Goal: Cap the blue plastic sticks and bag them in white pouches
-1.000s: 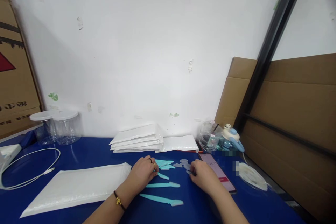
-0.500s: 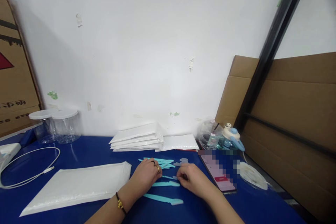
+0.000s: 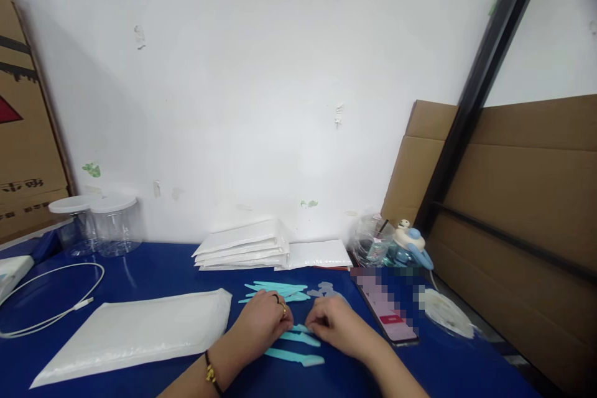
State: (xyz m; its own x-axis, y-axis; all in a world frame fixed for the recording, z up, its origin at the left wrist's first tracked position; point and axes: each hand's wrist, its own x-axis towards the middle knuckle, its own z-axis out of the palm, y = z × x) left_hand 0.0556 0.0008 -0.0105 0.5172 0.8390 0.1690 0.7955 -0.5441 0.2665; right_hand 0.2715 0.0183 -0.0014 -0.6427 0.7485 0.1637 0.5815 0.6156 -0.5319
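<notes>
Closed in a pinch, my left hand, with a ring and a bracelet, grips a teal eyebrow razor by its handle. My right hand has its fingers closed at the razor's blade end; its fingertips partly hide that end. Just below lie two more teal razors, the nearer razor flat on the table and the other razor close under my fingers. Beyond my left hand is a loose pile of teal razors. Several small clear caps lie beyond my right hand.
A white padded mailer lies at left, and stacked mailers stand by the wall. A phone lies at right, near a roll of clear tape. Lidded clear jars and a white cable are at far left.
Both hands have come slightly nearer to me with the razor between them. The razor pile is less covered by my left hand.
</notes>
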